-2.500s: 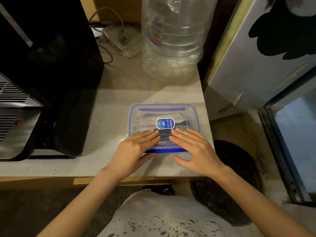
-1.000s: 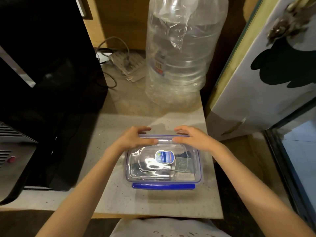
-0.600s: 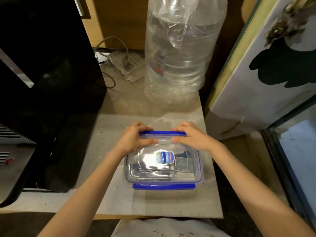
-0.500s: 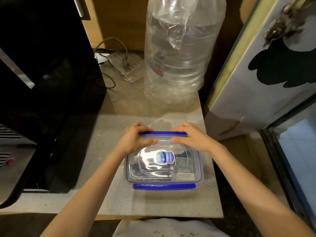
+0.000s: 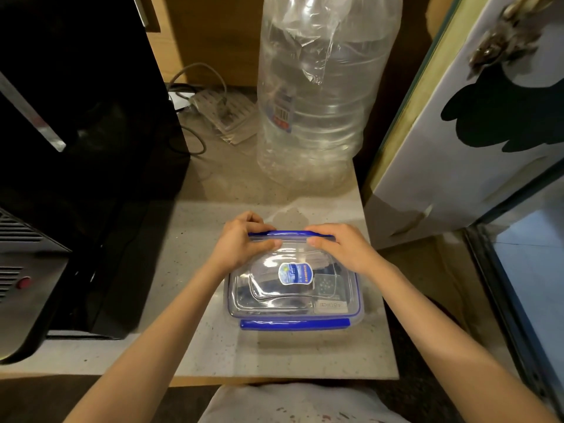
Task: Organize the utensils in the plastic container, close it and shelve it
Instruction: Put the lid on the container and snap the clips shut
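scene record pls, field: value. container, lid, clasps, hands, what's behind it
container: clear plastic container, on the speckled counter near its front edge
lid: on, clear, with a blue oval sticker
near clasp: blue, folded down
far clasp: blue, under both hands; latched or not, cannot tell
left hand: on the far left corner, fingers curled over the clasp
right hand: on the far right corner, same grip
contents: dark items, blurred through the lid
behind: large clear water jug; power strip with cables
left: black appliance
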The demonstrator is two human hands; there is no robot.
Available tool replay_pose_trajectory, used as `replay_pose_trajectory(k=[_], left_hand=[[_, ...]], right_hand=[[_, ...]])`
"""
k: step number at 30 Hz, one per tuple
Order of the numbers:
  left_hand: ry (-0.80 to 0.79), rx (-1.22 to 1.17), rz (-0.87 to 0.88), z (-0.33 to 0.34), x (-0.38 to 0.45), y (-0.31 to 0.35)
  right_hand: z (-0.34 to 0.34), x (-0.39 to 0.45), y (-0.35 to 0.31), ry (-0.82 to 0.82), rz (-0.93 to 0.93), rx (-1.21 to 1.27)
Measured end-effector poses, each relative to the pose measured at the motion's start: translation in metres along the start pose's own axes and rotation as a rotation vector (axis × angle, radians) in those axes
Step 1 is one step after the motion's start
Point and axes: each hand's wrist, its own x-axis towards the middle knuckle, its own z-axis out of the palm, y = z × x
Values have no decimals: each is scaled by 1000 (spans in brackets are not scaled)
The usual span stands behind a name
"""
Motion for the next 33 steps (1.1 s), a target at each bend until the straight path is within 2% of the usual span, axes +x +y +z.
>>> replay_pose_trajectory(k=[5,9,12,15,18,20,23,28,33], left_hand=[[-2,-7,-45,-1,8,0],[-13,86,-38,-4,3,3],[113,162,2,-8,-22,9],[279,105,39,-15,-59,19],[325,121,-1,-14,-87,18],[351,113,-66,-10,-99,9],[325,46,-142,1,-110,-1],[199,-100,-179,23,-121,7],[41,-278,-88,35,-122,16]], right_hand=[[-1,5,-1,21,-4,-14],[-4,8,-3,14,20,-50],[-5,9,-5,-7,19,-70],[-5,7,-7,-7,22,-58],[-6,2,-5,14,36,-48],[-4,-5,-1,110,52,8],[-3,-19,4,323,87,38],[11,-40,11,519,179,-17],[30,-58,6,580,224,-32]])
